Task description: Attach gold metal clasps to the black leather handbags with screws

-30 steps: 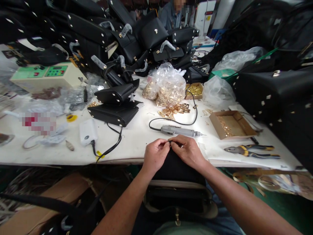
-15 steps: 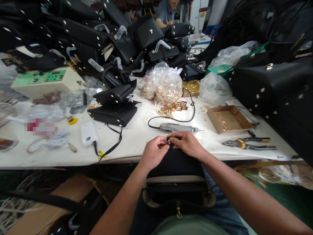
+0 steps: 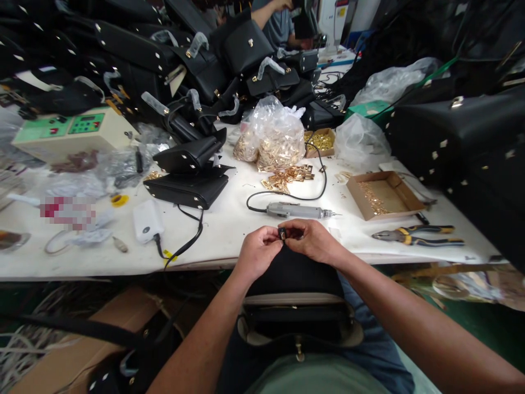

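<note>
A black handbag (image 3: 298, 280) lies across my lap, its opening toward me, with a pale lining edge and a gold clasp (image 3: 299, 353) on the near side. At its far end, my left hand (image 3: 258, 250) pinches a small black tab with a shiny metal fitting (image 3: 282, 234). My right hand (image 3: 314, 241) grips the same tab from the other side, fingertips close to the left ones. The fingers partly hide the fitting. Just beyond my hands, a grey electric screwdriver (image 3: 295, 210) rests on the white table.
Pliers (image 3: 414, 235) and a cardboard box (image 3: 356, 200) of small gold parts are on the right. Loose gold fittings (image 3: 289, 178) lie before a clear plastic bag (image 3: 279, 137) of hardware. Black handbags (image 3: 188, 189) pile up left and behind; a co-worker's arm (image 3: 268, 12) shows beyond.
My right fingers have shifted on the tab, and the metal fitting now shows at a different angle. In the background, the co-worker has raised an arm and a dark item.
</note>
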Demonstrator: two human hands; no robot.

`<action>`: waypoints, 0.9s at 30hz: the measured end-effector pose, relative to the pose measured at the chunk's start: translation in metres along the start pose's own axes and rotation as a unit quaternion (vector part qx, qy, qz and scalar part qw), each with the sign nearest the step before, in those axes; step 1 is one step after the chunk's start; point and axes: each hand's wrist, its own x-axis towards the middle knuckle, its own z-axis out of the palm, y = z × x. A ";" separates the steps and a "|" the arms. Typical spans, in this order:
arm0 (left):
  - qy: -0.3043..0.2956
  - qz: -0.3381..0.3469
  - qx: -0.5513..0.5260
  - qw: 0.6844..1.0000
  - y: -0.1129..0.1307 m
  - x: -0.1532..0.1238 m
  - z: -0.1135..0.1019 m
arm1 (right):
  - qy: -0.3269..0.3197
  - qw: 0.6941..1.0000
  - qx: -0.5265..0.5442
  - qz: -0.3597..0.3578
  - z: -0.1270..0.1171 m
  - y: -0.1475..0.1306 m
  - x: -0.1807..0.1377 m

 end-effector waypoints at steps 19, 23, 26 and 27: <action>0.004 -0.002 -0.004 1.000 -0.005 0.003 0.002 | -0.003 1.000 0.005 0.027 0.001 0.007 0.002; 0.029 -0.008 -0.003 1.000 -0.004 0.004 0.007 | 0.017 0.999 -0.009 0.036 0.005 -0.001 0.001; 0.035 -0.007 -0.002 0.999 -0.005 0.004 0.008 | 0.033 0.999 -0.015 0.034 0.007 -0.004 0.001; 0.033 -0.006 -0.002 0.999 -0.005 0.004 0.007 | 0.033 0.999 -0.015 0.035 0.007 -0.003 0.001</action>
